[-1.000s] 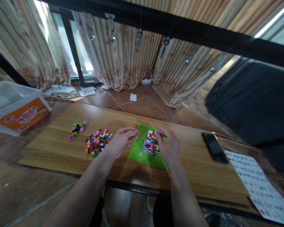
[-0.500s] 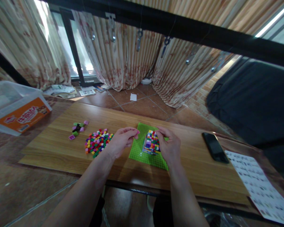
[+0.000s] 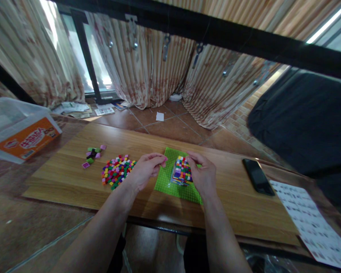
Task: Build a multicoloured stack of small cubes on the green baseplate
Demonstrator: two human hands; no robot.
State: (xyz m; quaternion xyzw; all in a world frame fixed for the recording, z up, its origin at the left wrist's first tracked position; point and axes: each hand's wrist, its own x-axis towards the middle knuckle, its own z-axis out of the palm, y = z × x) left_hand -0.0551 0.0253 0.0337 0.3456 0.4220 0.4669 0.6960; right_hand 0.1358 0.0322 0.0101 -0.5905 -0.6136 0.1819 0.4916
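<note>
A green studded baseplate (image 3: 170,185) lies on the wooden board (image 3: 74,174). On it stands a block of many small coloured bricks (image 3: 182,170). My right hand (image 3: 203,176) rests against the block's right side, thumb and fingers curled onto its top edge. My left hand (image 3: 146,168) hovers at the baseplate's left edge, its fingertips pinched together on something too small to make out. A heap of loose coloured bricks (image 3: 117,170) lies just left of my left hand.
A few purple, green and black pieces (image 3: 93,154) lie further left. A black phone (image 3: 257,176) lies at the right, with a printed sheet (image 3: 312,223) beyond it. A clear plastic box with an orange label (image 3: 19,131) stands at the far left. Curtains hang behind.
My right hand has shifted slightly down along the block's right side. My left hand has barely moved.
</note>
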